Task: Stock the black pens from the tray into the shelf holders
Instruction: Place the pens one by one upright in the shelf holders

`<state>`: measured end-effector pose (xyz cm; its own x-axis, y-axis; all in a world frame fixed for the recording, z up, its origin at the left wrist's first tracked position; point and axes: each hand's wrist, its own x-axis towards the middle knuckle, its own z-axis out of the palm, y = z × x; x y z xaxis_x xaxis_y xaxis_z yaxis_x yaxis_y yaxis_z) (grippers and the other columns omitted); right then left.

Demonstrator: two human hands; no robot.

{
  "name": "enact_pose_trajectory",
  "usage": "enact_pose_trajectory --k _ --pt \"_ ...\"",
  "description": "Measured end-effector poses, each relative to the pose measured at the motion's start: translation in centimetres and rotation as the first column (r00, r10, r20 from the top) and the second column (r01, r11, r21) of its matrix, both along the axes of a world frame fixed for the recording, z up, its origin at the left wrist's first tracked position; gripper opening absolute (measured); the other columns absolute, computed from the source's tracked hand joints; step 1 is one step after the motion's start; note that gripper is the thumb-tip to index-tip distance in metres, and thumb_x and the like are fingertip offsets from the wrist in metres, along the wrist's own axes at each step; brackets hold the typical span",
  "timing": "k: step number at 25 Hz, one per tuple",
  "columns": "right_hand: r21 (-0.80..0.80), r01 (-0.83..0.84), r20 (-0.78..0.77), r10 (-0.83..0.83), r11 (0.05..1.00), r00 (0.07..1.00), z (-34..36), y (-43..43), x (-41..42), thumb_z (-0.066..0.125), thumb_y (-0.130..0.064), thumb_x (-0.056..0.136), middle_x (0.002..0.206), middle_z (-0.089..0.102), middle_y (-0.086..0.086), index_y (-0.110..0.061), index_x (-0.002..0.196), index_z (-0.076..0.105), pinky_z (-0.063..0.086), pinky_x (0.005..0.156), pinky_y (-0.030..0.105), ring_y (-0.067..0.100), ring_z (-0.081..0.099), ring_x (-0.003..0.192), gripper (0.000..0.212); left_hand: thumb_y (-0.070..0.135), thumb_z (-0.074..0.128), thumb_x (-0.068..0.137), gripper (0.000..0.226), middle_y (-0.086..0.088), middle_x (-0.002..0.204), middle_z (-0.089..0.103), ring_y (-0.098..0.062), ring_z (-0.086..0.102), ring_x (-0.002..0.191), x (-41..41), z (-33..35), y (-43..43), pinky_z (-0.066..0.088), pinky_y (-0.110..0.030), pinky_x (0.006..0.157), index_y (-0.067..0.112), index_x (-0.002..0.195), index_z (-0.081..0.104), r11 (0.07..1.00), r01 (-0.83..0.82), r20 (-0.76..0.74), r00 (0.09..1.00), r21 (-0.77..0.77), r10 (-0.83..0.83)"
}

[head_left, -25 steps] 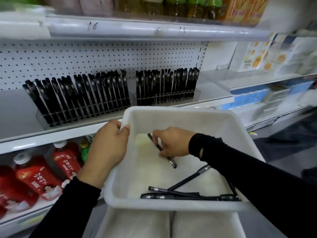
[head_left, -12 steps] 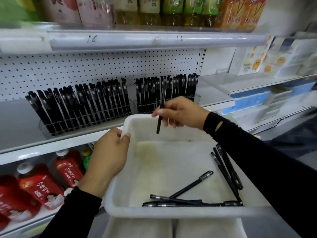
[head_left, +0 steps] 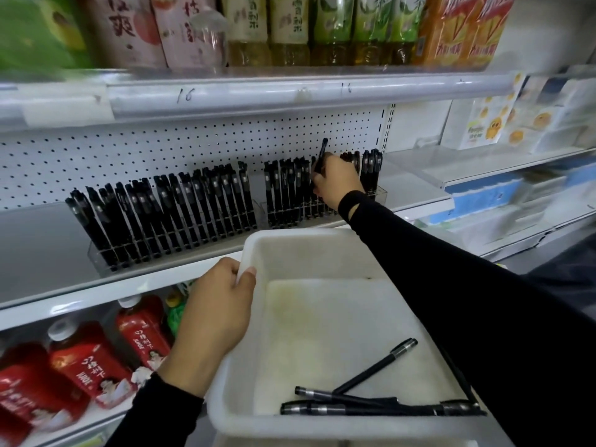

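While your right hand [head_left: 338, 183] pinches one black pen [head_left: 323, 150] upright in its fingers over the right-hand holder [head_left: 380, 193], near the front right corner of the shelf [head_left: 38, 246], the head view hides the pen's lower end, so feel for a free slot rather than forcing it between packed neighbours. Match the row's lean and let go only once it seats. Your left hand [head_left: 219, 314] grips the tray [head_left: 322, 235] by its far left corner; hold it level, since loose pens [head_left: 375, 366] lie along its near edge.

Red bottles [head_left: 80, 366] below — drink cartons [head_left: 290, 27] on top shelf [head_left: 245, 95].
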<state>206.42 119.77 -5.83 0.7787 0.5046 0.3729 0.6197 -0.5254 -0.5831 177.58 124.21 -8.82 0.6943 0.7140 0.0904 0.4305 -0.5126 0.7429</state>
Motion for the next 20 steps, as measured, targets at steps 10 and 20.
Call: enact_pose_trajectory --k 10,20 --pt "-0.236 0.012 0.158 0.027 0.972 0.987 -0.2 2.3 0.4 0.056 -0.016 0.099 0.109 0.066 0.02 -0.002 0.118 0.058 0.056 0.082 0.041 0.037 0.065 0.098 0.024 0.04 0.046 0.099 0.029 -0.003 0.082 0.069 -0.023 0.064 0.076 0.1 -0.1 -0.1 0.054 -0.049 0.076 0.017 0.089 0.059 0.999 0.006 0.002 1.0 -0.033 -0.006" --pt "-0.261 0.005 0.041 0.006 0.965 0.999 0.1 2.0 0.2 0.067 -0.023 0.093 0.098 0.071 0.016 -0.003 0.098 0.068 0.058 0.085 0.04 0.033 0.068 0.093 0.02 0.04 0.047 0.099 0.029 -0.003 0.081 0.068 -0.023 0.064 0.075 0.1 0.0 -0.2 0.054 -0.05 0.076 0.016 0.088 0.059 0.999 0.004 0.011 1.0 -0.035 -0.003"
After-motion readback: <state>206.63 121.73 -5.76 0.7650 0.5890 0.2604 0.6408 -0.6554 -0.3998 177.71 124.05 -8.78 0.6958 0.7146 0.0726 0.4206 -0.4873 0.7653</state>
